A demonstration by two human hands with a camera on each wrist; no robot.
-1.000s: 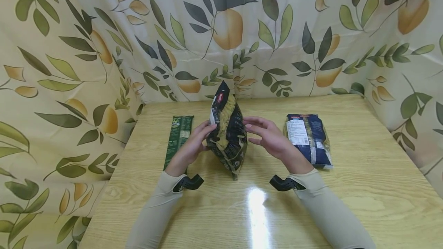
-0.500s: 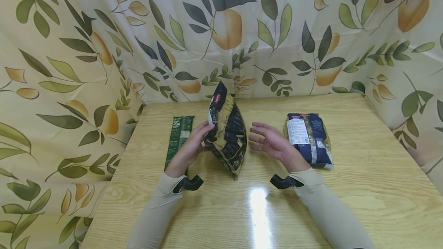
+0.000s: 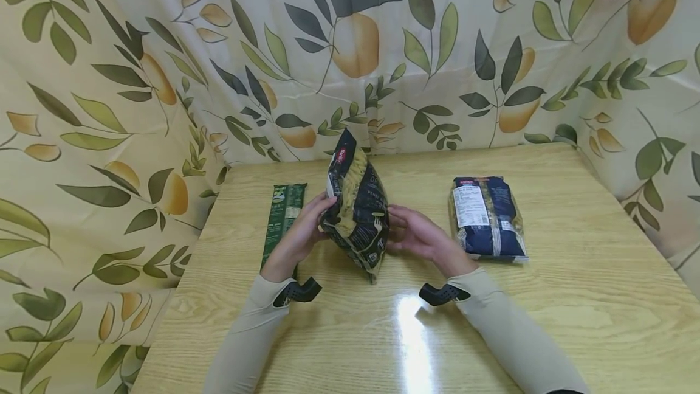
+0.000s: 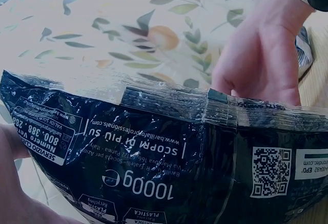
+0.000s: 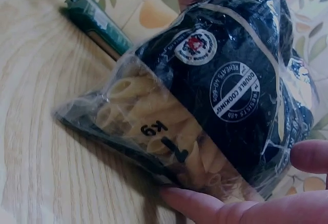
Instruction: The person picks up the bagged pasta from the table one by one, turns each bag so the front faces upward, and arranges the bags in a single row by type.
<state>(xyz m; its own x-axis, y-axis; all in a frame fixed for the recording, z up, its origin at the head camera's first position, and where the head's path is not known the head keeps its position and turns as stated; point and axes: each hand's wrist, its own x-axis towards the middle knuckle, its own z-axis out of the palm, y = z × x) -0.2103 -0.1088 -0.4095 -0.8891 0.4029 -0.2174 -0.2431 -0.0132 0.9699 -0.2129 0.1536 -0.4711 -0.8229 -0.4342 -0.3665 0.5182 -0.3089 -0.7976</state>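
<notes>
A dark bag of penne (image 3: 358, 217) stands tilted above the middle of the table, its clear strip showing the pasta. My left hand (image 3: 306, 227) grips its left side, thumb on the front. In the left wrist view, part of my left hand (image 4: 20, 188) lies against the bag's printed back (image 4: 154, 152). At the lower right side, my right hand (image 3: 418, 236) holds the bag, some fingertips hidden behind it. The right wrist view has my right hand (image 5: 256, 206) with a finger along the bag's bottom edge and the thumb by its side.
A flat green packet (image 3: 281, 217) lies on the wooden table (image 3: 590, 297) to the left, partly covered by my left forearm. On the right lies a blue pasta bag (image 3: 487, 217) with a white label. A leaf-and-fruit patterned curtain (image 3: 426, 96) encloses the back and sides.
My right hand came away from the bag's right side, then moved back in lower down and took hold there. The bag has shifted slightly left and turned a little in my left hand.
</notes>
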